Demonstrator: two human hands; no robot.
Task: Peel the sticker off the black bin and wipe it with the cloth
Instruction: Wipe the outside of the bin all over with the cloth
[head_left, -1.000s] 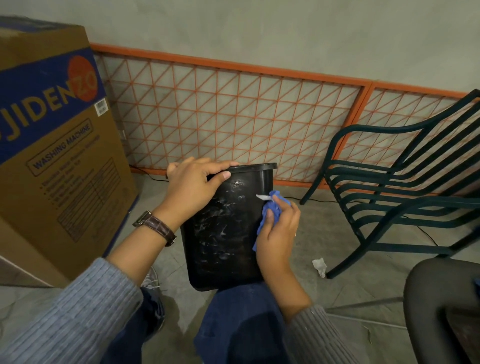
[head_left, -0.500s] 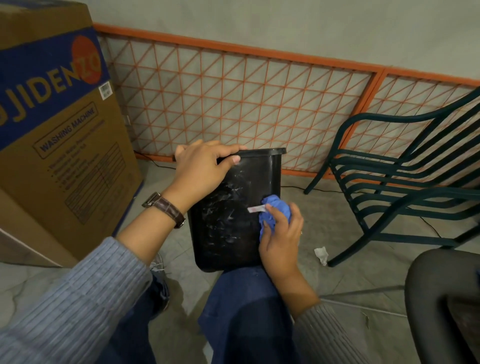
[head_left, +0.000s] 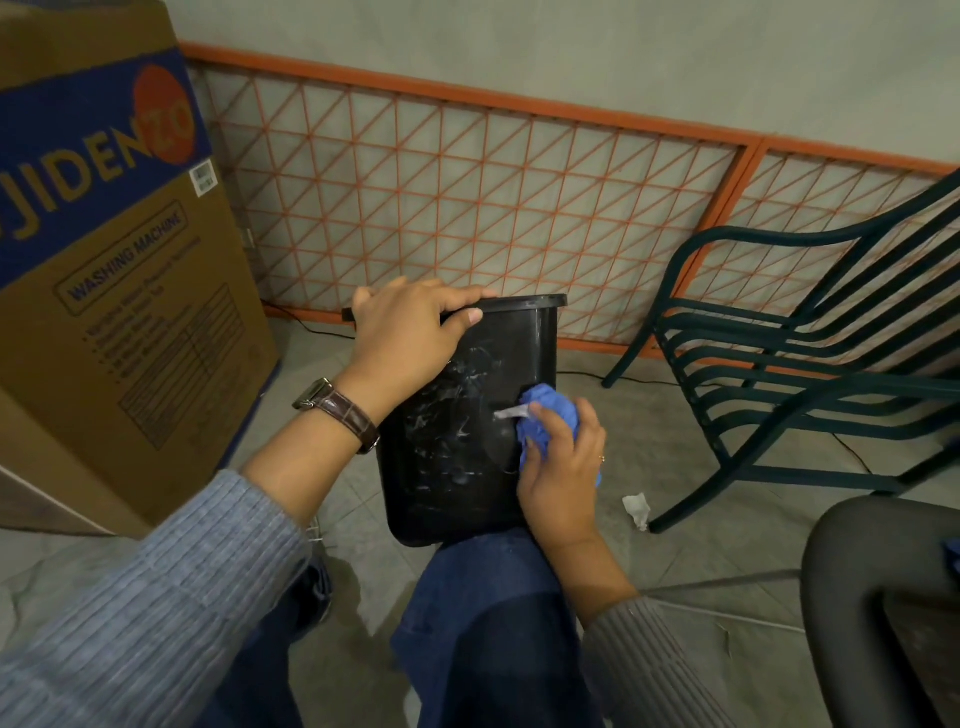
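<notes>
bin (head_left: 457, 441): glossy black plastic, smeared with whitish residue between the hands
cloth (head_left: 550, 410): soft blue fabric, crumpled in right hand (head_left: 558, 478)
sticker scrap (head_left: 511, 413): pale paper
watch strap (head_left: 349, 415): brown textured leather, left wrist
box (head_left: 119, 291): matt cardboard

My right hand (head_left: 561, 467) slides the blue cloth (head_left: 550, 415) and white sticker scrap (head_left: 511, 413) lower down the black bin (head_left: 457, 441) side, off the rim.

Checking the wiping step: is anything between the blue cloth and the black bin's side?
Nothing visible. The right hand presses the crumpled blue cloth against the black plastic bin, with a small white sticker scrap at its fingertips.
</notes>
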